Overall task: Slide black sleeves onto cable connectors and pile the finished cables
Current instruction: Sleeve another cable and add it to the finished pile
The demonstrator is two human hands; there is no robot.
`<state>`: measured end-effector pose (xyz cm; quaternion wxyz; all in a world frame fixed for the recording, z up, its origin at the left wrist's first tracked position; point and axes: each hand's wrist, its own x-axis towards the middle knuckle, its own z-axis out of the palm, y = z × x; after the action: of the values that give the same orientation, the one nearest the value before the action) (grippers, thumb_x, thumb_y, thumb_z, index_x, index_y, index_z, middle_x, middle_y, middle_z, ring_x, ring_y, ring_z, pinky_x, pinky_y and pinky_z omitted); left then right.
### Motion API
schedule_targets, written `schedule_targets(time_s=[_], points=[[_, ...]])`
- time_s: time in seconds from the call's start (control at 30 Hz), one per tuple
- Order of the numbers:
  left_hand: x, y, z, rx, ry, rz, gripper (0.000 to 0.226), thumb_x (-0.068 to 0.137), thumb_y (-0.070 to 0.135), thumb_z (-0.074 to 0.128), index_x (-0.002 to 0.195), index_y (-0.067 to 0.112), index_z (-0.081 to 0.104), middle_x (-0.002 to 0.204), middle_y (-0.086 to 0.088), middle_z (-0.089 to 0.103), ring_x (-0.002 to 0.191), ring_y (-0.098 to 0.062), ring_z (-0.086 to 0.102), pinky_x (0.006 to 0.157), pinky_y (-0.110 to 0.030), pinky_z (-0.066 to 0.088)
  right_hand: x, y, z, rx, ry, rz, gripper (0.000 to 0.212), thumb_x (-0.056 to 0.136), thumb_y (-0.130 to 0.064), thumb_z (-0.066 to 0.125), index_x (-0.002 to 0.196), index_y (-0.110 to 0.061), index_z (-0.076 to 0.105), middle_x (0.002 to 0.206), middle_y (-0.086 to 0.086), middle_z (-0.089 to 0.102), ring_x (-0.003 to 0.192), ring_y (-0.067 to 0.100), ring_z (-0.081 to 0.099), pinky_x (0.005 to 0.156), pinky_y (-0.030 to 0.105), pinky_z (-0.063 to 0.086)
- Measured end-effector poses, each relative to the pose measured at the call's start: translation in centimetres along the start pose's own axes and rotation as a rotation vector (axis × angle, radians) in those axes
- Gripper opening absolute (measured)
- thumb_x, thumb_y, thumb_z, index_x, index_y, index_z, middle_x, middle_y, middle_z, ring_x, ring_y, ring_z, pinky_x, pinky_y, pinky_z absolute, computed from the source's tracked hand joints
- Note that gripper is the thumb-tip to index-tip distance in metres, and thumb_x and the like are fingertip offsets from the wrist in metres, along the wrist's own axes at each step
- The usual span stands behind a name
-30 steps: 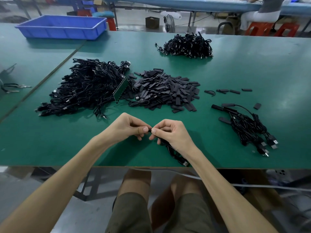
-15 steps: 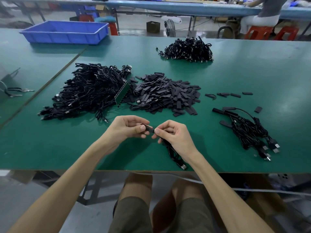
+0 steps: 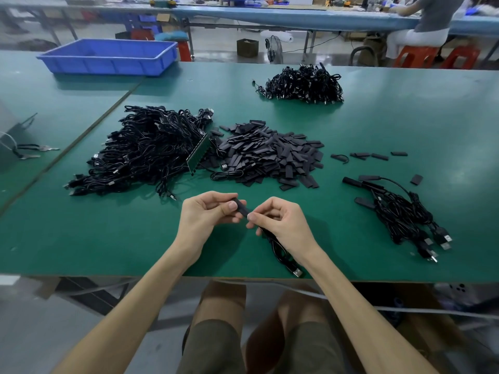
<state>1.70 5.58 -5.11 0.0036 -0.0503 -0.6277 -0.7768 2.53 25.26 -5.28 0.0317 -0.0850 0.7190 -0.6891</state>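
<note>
– Hands first: where do we have them?
– Close together, over the near edge of the green surface [image 3: 405, 125]. Our left hand [image 3: 208, 217] pinches the black sleeve [image 3: 241, 207] between thumb and forefinger, and its other fingers [image 3: 213, 198] are curled in.
– And our right hand [image 3: 283, 225]?
– Its fingers [image 3: 252, 217] pinch the cable [image 3: 279, 251] just at the sleeve's lower end. From there the cable runs under our palm toward us, and its metal plug [image 3: 297, 272] lies at the near edge of the surface.
– Is the connector fully inside the sleeve?
– We cannot tell; our fingertips cover the joint.
– What do we see around us?
– Ahead on the left there is a big tangle of cables [image 3: 145, 149], with a green strip [image 3: 199, 153] leaning at its right side. Just beside that, straight ahead, is the heap of loose sleeves [image 3: 270, 155]. A few stray sleeves [image 3: 378, 156] lie to the right of the heap.
– And the finished ones?
– We see the small pile of sleeved cables [image 3: 399, 214] on our right, well apart from our hands, with its plugs pointing toward us. Another cable pile [image 3: 302, 83] sits far back, and a blue bin [image 3: 108, 56] stands on the neighbouring surface at far left.
</note>
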Motion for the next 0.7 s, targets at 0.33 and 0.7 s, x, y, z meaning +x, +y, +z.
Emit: schedule_targets(time_s=[0.33,0.7], points=[[0.02,-0.09,0.48,0.046,0.053,0.019,0.016,0.086,-0.002,0.074,0.102,-0.004,0.074,0.092,-0.021,0.077,0.067,-0.024,0.072,0.068,-0.028,0.061,-0.01,0.34,-0.09,-0.047,0.004,0.009,0.014,0.089,-0.013,0.082,0.087,-0.008,0.068,0.078,0.012,0.078,0.060,0.018,0.067,0.064,0.031,0.057],[-0.09,-0.55,0.51,0.137,0.086,0.060,0.016,0.089,0.009,0.076,0.103,0.005,0.072,0.080,-0.018,0.076,0.066,-0.025,0.073,0.065,-0.029,0.060,-0.05,0.22,0.13,-0.073,0.020,-0.006,0.015,0.090,-0.015,0.081,0.088,-0.006,0.069,0.078,0.009,0.078,0.059,0.017,0.066,0.064,0.031,0.058]])
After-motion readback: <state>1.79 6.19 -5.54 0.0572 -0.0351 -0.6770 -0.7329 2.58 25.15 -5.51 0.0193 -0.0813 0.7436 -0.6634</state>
